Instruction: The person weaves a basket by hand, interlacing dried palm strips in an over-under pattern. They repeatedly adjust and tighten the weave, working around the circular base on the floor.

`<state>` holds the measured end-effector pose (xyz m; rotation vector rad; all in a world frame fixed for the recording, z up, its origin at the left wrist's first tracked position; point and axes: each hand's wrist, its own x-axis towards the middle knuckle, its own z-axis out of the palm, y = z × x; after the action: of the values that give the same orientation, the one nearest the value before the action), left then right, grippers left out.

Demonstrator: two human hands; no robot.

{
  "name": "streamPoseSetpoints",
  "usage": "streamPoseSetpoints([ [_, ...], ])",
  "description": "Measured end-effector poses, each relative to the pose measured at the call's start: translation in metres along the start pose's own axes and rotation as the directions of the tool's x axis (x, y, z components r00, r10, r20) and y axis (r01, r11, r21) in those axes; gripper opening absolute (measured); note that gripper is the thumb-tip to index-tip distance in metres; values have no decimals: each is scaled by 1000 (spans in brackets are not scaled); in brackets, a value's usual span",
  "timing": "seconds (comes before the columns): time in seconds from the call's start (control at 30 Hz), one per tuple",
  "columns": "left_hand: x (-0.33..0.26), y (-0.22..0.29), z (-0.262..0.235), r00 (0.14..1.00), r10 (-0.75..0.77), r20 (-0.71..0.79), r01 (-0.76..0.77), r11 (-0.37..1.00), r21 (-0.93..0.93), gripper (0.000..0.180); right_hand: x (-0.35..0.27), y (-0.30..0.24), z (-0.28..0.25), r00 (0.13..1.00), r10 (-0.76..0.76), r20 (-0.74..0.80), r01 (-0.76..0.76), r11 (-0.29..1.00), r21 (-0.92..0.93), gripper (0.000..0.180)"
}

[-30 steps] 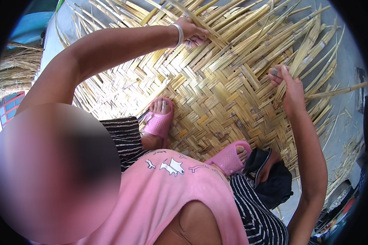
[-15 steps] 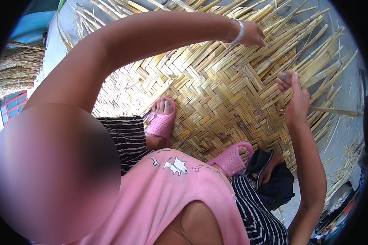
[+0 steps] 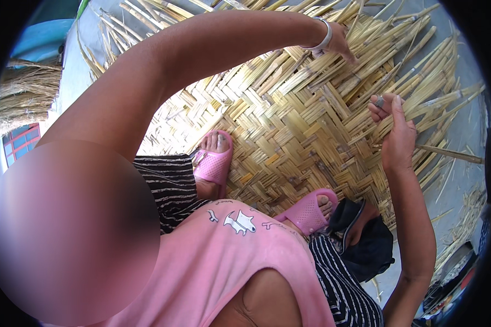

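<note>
A half-woven mat (image 3: 289, 131) of split cane spreads over the floor, its loose strips (image 3: 420, 60) fanning out along the far and right edges. My left hand (image 3: 339, 44), with a pale bangle at the wrist, reaches across to the far right part of the weave. Its index finger stretches down onto the strips; the other fingers are mostly hidden. Nearer and to the right, my right hand (image 3: 396, 122) has its fingers curled and thumb raised, closed on a bunch of cane strips (image 3: 433, 101) that run out to the right. A dark band wraps one finger.
My feet in pink slippers (image 3: 213, 163) rest on the mat's near part. A black cloth item (image 3: 365, 245) lies by my right leg. Loose straw (image 3: 461, 218) litters the grey floor at right. A pile of dry stalks (image 3: 27, 90) stands at far left.
My left hand has shifted slightly, and its index finger now stretches down onto the strips. The strips at my right hand have swung lower on the right; that hand stays almost in place.
</note>
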<state>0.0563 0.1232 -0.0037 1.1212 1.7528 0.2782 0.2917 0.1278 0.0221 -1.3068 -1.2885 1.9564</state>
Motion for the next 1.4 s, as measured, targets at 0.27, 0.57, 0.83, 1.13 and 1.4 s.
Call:
streamPoseSetpoints([
  [0.27, 4, 0, -6, 956, 292, 13, -279, 924, -262, 50, 6, -3, -1, 998, 56, -8, -55, 996, 68, 29],
  [0.57, 12, 22, -1, 759, 489, 430, 255, 384, -887, 49, 8, -3, -1, 998, 51, -39, -46, 992, 116, 28],
  [0.83, 38, 47, 25, 673, 186, 716, 155, 911, -383, 50, 1, 4, -10, 998, 3, -59, 4, 995, 104, 25],
  [1.13, 68, 35, 39, 753, 364, 549, -2, 834, -551, 35, 2, -6, -6, 991, 82, -104, -61, 979, 192, 25],
  [1.4, 37, 66, 41, 865, 343, 365, -18, 750, -661, 26, 2, -2, -17, 987, 66, -149, -29, 971, 238, 26],
])
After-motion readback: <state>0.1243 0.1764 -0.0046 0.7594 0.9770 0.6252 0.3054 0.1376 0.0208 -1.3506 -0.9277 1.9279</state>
